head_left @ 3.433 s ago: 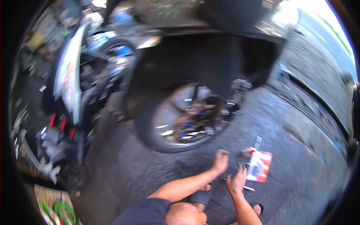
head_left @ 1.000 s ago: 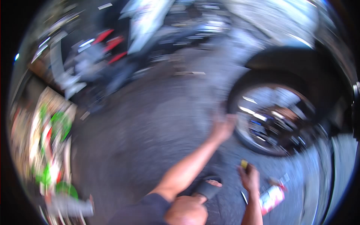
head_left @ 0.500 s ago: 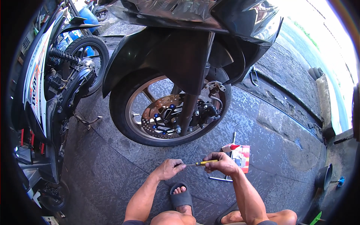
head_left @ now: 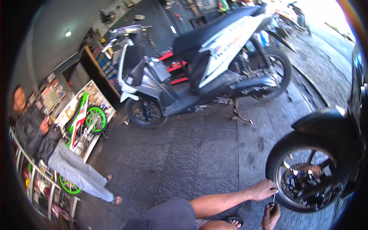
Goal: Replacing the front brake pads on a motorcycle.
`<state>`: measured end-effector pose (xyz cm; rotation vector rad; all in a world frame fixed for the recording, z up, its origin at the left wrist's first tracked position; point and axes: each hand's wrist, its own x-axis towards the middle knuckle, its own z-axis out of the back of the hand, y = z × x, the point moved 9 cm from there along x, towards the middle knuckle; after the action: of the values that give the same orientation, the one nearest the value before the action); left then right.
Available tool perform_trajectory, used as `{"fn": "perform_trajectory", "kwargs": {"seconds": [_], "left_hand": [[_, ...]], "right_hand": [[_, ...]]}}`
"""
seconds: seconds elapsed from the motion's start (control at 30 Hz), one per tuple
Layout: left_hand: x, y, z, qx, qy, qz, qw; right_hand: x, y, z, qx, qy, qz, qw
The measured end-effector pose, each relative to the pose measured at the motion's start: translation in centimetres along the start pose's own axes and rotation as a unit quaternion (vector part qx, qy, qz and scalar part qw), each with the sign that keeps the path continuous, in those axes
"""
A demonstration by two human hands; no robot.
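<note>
A small screwdriver (head_left: pixel 273 197) with a yellow handle and thin metal shaft spans the gap between my hands at the lower right. My right hand (head_left: pixel 270 219) is closed round its handle. The fingers of my left hand (head_left: pixel 263 190) are pinched together at the shaft's tip; anything small held there is too fine to make out. Just beyond my hands stands the front wheel (head_left: pixel 276 191) of a dark motorbike, its brake disc (head_left: pixel 315 171) showing between the spokes. My hands look apart from the tyre.
A white and black scooter (head_left: pixel 226 50) stands ahead on its stand (head_left: pixel 238 112). At the left, a person (head_left: pixel 36 134) in a dark jacket stands beside a metal rail (head_left: pixel 51 188). Behind that person is a small bike with green wheels (head_left: pixel 96 119). Dark tiles (head_left: pixel 184 153) cover the floor.
My view has swung left, bringing the scooter and the person into sight and shifting the wheel and my hands to the right. The screwdriver stays between both hands.
</note>
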<state>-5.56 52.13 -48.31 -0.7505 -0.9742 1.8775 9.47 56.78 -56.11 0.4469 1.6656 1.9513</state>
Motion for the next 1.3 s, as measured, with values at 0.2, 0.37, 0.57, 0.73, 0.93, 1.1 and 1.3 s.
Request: {"fn": "perform_trajectory", "kwargs": {"seconds": [0.2, 0.37, 0.57, 0.73, 0.93, 1.1, 1.3], "left_hand": [[-8.2, 0.1, 10.6, -0.027, -0.195, 0.097, 0.976], [-16.6, -6.9, 17.0, 0.065, -0.444, 0.006, 0.894], [-19.1, -21.6, 7.1, -0.009, -0.152, -0.129, 0.98], [-17.0, -25.4, 3.6, 0.085, 0.01, -0.217, 0.972], [-16.4, -24.9, -0.2, 0.128, 0.115, -0.258, 0.951], [-16.9, -24.1, -2.7, 0.165, 0.192, -0.284, 0.925], [-17.1, -25.3, -2.9, 0.173, 0.23, -0.295, 0.911]], "right_hand": [[1.9, 9.1, -7.6, -0.011, 0.132, 0.107, 0.985], [3.0, 14.0, -11.1, 0.046, 0.147, 0.162, 0.975], [4.7, 15.1, -13.6, 0.036, 0.127, 0.129, 0.983], [5.0, 15.1, -11.6, 0.013, 0.088, 0.143, 0.986], [4.8, 13.5, -9.2, -0.017, 0.081, 0.102, 0.991], [5.6, 11.3, -7.8, 0.02, 0.045, 0.081, 0.995], [5.7, 11.1, -6.9, 0.021, 0.029, 0.063, 0.997]]}}
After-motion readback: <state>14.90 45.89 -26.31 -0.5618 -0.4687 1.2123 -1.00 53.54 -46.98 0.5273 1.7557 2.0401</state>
